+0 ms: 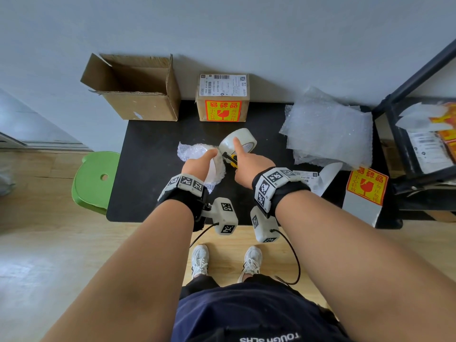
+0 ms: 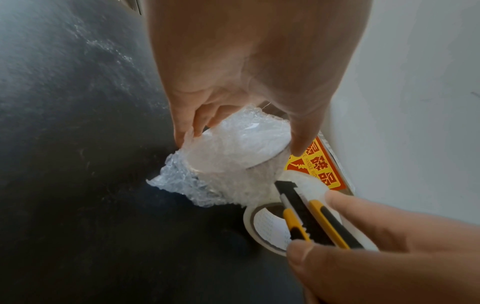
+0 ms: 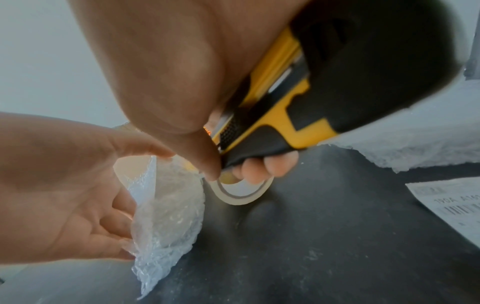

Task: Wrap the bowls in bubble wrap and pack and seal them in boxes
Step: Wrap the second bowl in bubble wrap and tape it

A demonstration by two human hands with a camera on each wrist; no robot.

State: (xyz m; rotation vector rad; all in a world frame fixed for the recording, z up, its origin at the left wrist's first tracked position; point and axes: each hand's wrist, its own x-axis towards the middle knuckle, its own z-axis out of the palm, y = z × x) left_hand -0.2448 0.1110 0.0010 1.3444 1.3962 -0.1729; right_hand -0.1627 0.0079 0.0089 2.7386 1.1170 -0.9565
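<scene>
A bowl wrapped in bubble wrap (image 1: 195, 154) sits tilted on the black table (image 1: 153, 174). My left hand (image 1: 200, 163) grips it, thumb on one side and fingers on the other (image 2: 233, 160). My right hand (image 1: 248, 162) holds a yellow and black utility knife (image 1: 232, 161), whose tip (image 2: 285, 185) touches the wrapped bowl. My right index finger lies straight on a roll of clear tape (image 1: 243, 140) that stands right next to the bowl. In the right wrist view, the knife (image 3: 311, 98) fills my palm above the tape roll (image 3: 241, 197) and the bowl (image 3: 166, 205).
An open empty carton (image 1: 138, 95) and a sealed box with a fragile sticker (image 1: 223, 99) stand at the back by the wall. At the right lie a stack of bubble wrap (image 1: 328, 134), a shipping label (image 1: 306, 174), a sticker sheet (image 1: 367, 186) and a dark rack (image 1: 419, 144). A green stool (image 1: 96, 178) stands to the left.
</scene>
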